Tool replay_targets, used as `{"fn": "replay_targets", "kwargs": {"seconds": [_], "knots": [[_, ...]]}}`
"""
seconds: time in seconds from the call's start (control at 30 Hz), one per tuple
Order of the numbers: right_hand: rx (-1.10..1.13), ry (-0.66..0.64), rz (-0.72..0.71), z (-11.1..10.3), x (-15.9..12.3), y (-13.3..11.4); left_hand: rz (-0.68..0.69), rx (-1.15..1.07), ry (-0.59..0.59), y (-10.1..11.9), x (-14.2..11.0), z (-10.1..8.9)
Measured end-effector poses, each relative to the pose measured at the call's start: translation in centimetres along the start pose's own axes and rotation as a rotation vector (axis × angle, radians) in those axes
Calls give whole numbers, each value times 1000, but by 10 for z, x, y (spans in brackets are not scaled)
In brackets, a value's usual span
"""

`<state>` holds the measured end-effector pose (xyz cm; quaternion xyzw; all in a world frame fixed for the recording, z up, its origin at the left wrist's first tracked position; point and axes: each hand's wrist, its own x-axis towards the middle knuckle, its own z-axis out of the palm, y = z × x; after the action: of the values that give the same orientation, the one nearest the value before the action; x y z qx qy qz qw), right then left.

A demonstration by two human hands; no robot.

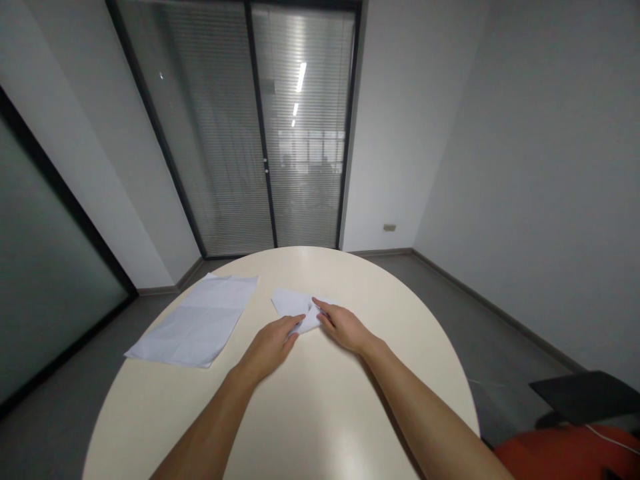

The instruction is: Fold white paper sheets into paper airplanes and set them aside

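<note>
A small folded white paper [290, 303] lies near the middle of a round cream table [310, 413]. My left hand [273, 343] rests on the paper's near edge, fingers curled and pressed down on it. My right hand [340, 325] lies on the paper's right side, fingers stretched forward and pressing it flat. Both forearms reach in from the bottom of the view. Part of the paper is hidden under my fingers.
A larger creased white sheet [197, 323] lies flat at the table's left, reaching its edge. Behind the table are glass doors with blinds [260, 133]. An orange seat [570, 453] and a dark flat thing [585, 397] sit at the lower right.
</note>
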<state>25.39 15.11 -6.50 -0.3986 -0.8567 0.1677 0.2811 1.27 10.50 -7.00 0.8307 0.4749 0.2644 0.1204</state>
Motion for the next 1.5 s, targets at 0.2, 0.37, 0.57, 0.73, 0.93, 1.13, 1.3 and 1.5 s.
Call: {"fn": "replay_targets", "kwargs": {"seconds": [0.2,0.37,0.57,0.73,0.93,1.13,1.3,1.5], "knots": [[42,34,-22,2,0,0,7,59,-37,1,1,-1],[43,51,-6,2,0,-2,5,78,-38,1,1,0],[38,38,-49,2,0,-1,11,73,-31,0,0,1],[21,25,-82,3,1,-1,1,80,-33,0,1,1],[-31,9,-89,2,1,-2,-30,86,-46,2,1,0],[-57,8,-112,4,1,0,-44,88,-34,3,1,0],[-70,14,-131,5,0,2,-49,94,-39,2,2,0],[-90,10,-143,6,0,3,-58,99,-34,0,2,3]]}}
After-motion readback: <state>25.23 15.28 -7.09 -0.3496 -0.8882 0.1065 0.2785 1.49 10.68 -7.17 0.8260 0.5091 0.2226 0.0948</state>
